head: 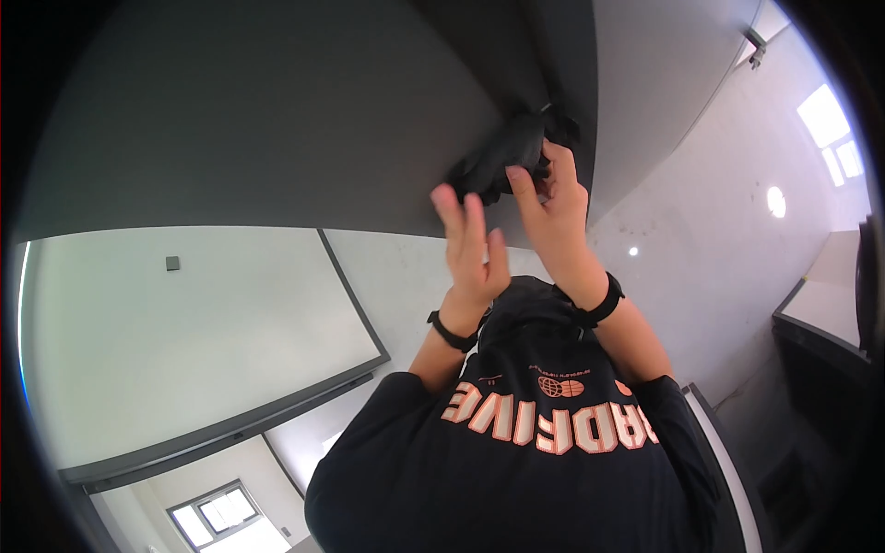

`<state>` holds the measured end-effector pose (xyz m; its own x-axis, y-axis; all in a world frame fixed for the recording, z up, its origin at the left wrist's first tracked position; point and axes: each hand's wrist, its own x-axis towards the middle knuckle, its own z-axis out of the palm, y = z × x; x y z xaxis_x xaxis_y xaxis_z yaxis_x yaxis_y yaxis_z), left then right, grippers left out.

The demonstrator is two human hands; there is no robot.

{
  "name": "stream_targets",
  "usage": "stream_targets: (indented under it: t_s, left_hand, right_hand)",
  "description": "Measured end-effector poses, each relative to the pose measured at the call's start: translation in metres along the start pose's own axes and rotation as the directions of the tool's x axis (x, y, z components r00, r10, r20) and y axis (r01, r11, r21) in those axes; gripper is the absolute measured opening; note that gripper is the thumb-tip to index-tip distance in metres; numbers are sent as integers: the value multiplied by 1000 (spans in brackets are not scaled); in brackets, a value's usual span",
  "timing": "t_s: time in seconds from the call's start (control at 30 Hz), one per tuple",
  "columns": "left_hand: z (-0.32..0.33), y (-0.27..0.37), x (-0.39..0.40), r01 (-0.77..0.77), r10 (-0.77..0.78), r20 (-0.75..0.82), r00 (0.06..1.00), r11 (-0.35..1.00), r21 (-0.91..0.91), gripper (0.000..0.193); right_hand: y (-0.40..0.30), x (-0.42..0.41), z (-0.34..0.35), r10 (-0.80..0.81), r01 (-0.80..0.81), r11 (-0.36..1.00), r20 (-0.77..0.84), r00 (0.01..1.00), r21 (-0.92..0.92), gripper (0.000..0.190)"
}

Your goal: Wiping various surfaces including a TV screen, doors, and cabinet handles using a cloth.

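My right hand (560, 207) pinches a crumpled black piece of thin material (508, 148), perhaps a plastic bag, between thumb and fingers. The material lies over a dark grey tabletop (276, 124), close to its right edge. My left hand (473, 245) is just left of it, fingers apart and slightly blurred, with nothing visible in its grasp. The fingertips come near the lower left end of the black material; whether they touch it I cannot tell. Each wrist wears a black band.
A large white panel with a dark frame (352, 297) stands at the left, bearing a small grey square (173, 263). Pale glossy floor (677, 276) extends to the right, reflecting lights. Dark furniture with a light top (826, 311) is at the far right.
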<state>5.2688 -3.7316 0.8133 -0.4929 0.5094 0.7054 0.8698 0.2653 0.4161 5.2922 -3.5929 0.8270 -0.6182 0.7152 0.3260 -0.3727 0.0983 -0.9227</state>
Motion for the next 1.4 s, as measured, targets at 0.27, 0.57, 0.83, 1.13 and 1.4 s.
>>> stream_targets:
  t_s: [0.27, 0.57, 0.83, 1.13, 1.4]
  left_hand:
    - [-64, -12, 6, -266, 281, -226, 933, 959, 95, 61]
    - [-26, -31, 33, 143, 347, -567, 747, 749, 647, 47]
    - [-5, -9, 52, 402, 461, -642, 613, 517, 756, 42]
    - [-27, 8, 27, -217, 248, -59, 967, 923, 319, 43]
    - [28, 14, 50, -218, 206, 136, 969, 972, 84, 41]
  right_hand:
    - [-56, -48, 63, -404, 502, 860, 471, 784, -97, 44]
    - [-56, -26, 94, -673, 728, 684, 425, 605, 47, 30]
    - [-53, -24, 65, -530, 625, 780, 520, 670, -10, 29]
    - [-12, -26, 22, -371, 422, 902, 335, 866, -90, 39]
    - [44, -32, -23, -258, 262, 840, 75, 963, -475, 31]
